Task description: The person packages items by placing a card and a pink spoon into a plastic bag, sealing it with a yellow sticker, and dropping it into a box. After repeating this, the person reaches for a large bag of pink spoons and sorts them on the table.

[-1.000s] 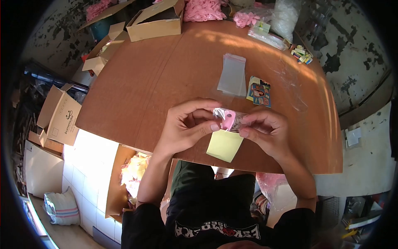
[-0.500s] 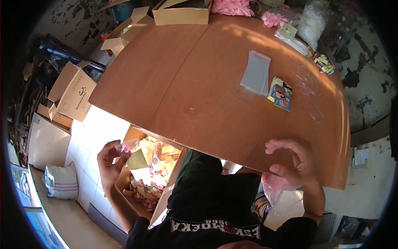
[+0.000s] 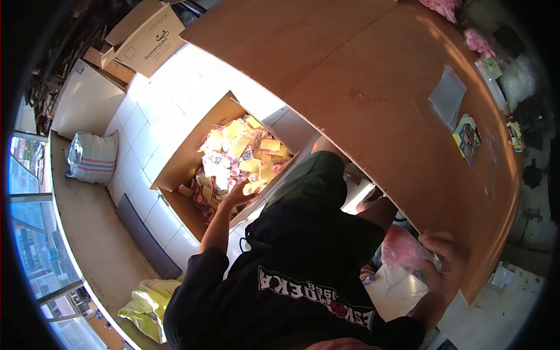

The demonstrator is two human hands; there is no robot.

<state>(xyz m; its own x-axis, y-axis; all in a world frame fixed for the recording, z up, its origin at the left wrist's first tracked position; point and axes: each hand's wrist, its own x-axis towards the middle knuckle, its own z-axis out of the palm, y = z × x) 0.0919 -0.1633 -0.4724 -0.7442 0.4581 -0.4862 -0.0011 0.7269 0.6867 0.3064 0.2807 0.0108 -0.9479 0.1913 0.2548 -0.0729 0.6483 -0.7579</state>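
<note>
My left hand [image 3: 236, 196] is down inside a cardboard box [image 3: 181, 169] on the floor at my left. Its fingers are spread over small clear packets [image 3: 239, 146] with yellow cards and pink contents, and one yellow card shows right at the fingertips. The packets lie in a loose heap. My right hand [image 3: 448, 256] is by the table's near edge with curved fingers apart and nothing between them. Behind and below it, a clear plastic bag with pink contents [image 3: 402, 251] overlaps the hand in this view.
The brown table [image 3: 361, 99] bears a stack of clear plastic sleeves [image 3: 448, 96] and a small colourful pack [image 3: 466, 139]. A printed carton [image 3: 154, 44], a white sack [image 3: 92, 156] and a yellow-green bag [image 3: 150, 306] stand at the left. Pink bundles [image 3: 479, 42] lie at the table's far side.
My view has turned left and down toward the box. My left hand, which held a clear packet with a yellow card above the box, has lowered into the heap. My right hand remains near the table edge.
</note>
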